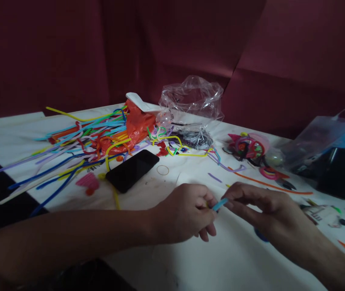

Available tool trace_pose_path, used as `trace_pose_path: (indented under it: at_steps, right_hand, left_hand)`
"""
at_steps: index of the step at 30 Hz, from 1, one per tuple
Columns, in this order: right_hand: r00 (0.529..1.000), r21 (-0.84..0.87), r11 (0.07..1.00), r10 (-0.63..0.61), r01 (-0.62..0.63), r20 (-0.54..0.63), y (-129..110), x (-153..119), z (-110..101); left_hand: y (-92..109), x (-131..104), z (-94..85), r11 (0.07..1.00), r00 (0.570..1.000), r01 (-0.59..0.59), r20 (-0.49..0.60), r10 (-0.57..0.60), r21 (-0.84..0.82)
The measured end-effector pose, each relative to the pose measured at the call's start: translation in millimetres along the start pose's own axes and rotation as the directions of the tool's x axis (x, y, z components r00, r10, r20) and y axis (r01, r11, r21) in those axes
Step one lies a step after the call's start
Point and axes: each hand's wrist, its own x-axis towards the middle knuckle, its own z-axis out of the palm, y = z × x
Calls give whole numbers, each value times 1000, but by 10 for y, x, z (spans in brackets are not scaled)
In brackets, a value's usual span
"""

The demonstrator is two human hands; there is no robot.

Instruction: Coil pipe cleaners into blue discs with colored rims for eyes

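A short light-blue piece (220,204) is held between my two hands over the white tabletop (209,250). My left hand (187,212) pinches its lower left end between thumb and forefinger, with the other fingers curled below. A bit of yellow shows at those fingertips, too small to make out. On the right, my right hand (266,210) grips the upper end of the same piece between thumb and forefinger. A purple strip (214,178) lies on the table just beyond the fingertips.
A black phone (133,170) lies left of my hands. Behind it spread many colored pipe cleaners (84,137) and an orange bag (137,123). A clear plastic bag (192,99) stands at the back. An orange strip (272,186) and a dark device (340,173) lie right.
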Motion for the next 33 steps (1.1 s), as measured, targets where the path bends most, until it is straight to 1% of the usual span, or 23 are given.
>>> trace_pose_path:
  at_steps: [4,8,11,13,16,17,20,24,27,30,33]
  right_hand:
    - [999,10,1000,-1,1,45,-17,11,-26]
    - [998,-10,999,38,-37,46,-40,10,-30]
    - [998,3,999,50,-50,50,-48,1,-43]
    - [998,-5,999,35,-35,44,-56,-8,-55]
    - [999,-7,1000,-15,15,36,-83,-16,-63]
    - [999,-2,999,-32,33,37,-93,-17,-62]
    - [998,4,998,-55,55,41,-107,-16,-53]
    - [998,-32,998,-57,59,37,-64,0,-60]
    - [994,-139,984,-109,111,21,-6,18,-83]
    - [987,-261,951,-161,163,28,35,24,-80]
    - [980,-314,930,-197,189,6,39,23,-31]
  left_hand:
    - [54,25,-2,998,999,51,10,-50,-36]
    - [92,59,18,987,990,115,90,-105,-115]
    - [95,71,22,980,990,125,79,-114,-155]
    - [88,79,13,972,988,140,92,-125,-189]
    - [78,98,-2,961,978,165,166,-129,-224]
    - [77,105,-4,962,978,161,168,-124,-223]
    - [78,127,1,969,988,126,118,-103,-212]
    - [64,141,4,954,984,157,116,-131,-254]
    - [37,146,-5,945,988,154,64,-141,-290]
    - [7,156,-10,942,990,140,13,-142,-305]
    - [-27,172,3,936,985,146,-39,-166,-319]
